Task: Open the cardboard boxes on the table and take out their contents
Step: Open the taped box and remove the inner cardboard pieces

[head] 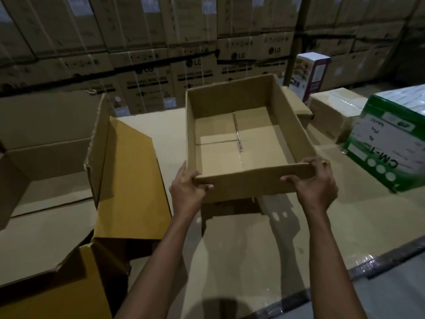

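Gripping an open cardboard box (249,184) by its near wall, both hands show in the head view, with bare forearms reaching in from the bottom of the picture. The left hand (189,188) clasps the near left corner: its thumb lies across the outer face of the wall, while the rest of the hand wraps round the outside of the corner. The right hand (316,186) holds the near right corner, its fingers (310,160) curled over the top edge and its thumb pressed on the outer face.

The box sits at the middle of the picture and looks raised off the tabletop (230,261), tilted so its inside faces the camera. A dark shadow lies under it, and one flap hangs below the near wall. Inside, only the bottom flaps and a taped seam are visible.

To the left, touching the tabletop, stands a large open carton (128,162) with a yellow-brown flap lying outward. To the right sits a green and white box (391,143), with a plain taped box (331,111) behind it and a colourful printed carton (310,72) further back. Stacked washing machine cartons (161,65) fill the background.
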Demonstrator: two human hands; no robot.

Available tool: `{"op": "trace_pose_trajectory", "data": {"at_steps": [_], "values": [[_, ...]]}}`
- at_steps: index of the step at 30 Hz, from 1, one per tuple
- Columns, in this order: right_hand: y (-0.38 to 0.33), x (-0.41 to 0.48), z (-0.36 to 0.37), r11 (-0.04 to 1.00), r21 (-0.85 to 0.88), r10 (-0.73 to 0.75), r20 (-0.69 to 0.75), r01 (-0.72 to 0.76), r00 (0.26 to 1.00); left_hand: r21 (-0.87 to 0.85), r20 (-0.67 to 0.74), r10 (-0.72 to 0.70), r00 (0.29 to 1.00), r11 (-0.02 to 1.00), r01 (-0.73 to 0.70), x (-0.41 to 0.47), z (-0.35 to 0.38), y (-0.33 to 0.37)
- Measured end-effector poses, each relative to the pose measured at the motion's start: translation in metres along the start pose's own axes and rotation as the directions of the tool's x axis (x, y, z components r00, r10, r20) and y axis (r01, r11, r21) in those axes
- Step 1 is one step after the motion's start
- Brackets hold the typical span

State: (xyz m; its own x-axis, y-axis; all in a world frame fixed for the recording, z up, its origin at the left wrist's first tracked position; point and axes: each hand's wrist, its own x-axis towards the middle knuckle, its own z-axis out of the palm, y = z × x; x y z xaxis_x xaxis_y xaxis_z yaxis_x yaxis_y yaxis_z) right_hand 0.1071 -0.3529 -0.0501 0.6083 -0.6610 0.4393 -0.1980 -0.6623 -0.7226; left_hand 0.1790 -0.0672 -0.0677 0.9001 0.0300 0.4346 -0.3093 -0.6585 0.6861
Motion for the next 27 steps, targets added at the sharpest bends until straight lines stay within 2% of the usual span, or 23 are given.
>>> {"op": "trace_pose_trajectory", "data": {"at_steps": [4,11,18,22,27], "values": [[-0.036,0.022,0.004,0.989,0.132,-0.042,-0.143,0.061,0.989,0.024,-0.084,0.068,0.994,0.998,-0.066,0.054,-0.044,0.038],[-0.129,0.035,0.027,0.936,0.337,-0.027,-0.223,0.103,0.974,0.144,-0.222,0.188,0.957,0.977,-0.159,0.128,-0.137,0.069],[-0.215,0.016,0.046,0.867,0.464,-0.083,-0.221,0.179,0.972,0.149,-0.424,0.271,0.864,0.962,-0.229,0.141,-0.235,0.061],[-0.280,-0.008,0.051,0.844,0.475,-0.139,-0.254,0.249,0.957,0.135,-0.489,0.270,0.829,0.963,-0.234,0.144,-0.301,0.045],[-0.368,-0.054,0.065,0.815,0.485,-0.218,-0.248,0.316,0.944,0.137,-0.563,0.224,0.796,0.975,-0.177,0.139,-0.394,0.003]]}}
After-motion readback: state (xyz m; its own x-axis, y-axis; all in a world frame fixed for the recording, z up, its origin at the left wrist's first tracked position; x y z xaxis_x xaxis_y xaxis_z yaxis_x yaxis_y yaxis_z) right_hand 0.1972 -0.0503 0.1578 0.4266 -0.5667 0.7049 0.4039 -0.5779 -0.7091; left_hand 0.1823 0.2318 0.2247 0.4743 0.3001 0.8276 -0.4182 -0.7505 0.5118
